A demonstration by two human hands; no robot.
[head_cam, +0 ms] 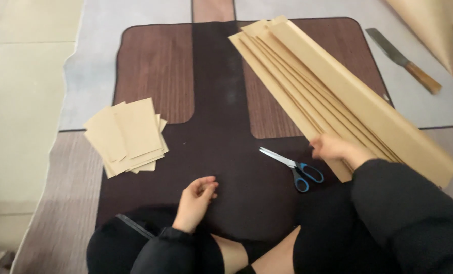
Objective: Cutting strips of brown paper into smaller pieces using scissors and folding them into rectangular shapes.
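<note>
Folded tan paper (pixel 338 96), a long fanned stack, is laid diagonally across the right half of the frame on a brown mat (pixel 155 71). Its lower end is touched by the right hand (pixel 334 148); whether the blurred fingers grip it cannot be told. The left hand (pixel 196 203) is rested empty, loosely curled, at lower centre. Scissors (pixel 295 167) are seen between the hands, cut sheets (pixel 127 136) at left, a knife (pixel 404 60) at upper right.

One pair of scissors (pixel 293 168) and one knife (pixel 402 60) lie here. Two paper piles: long folded strips (pixel 338 96), small cut sheets (pixel 127 136)
</note>
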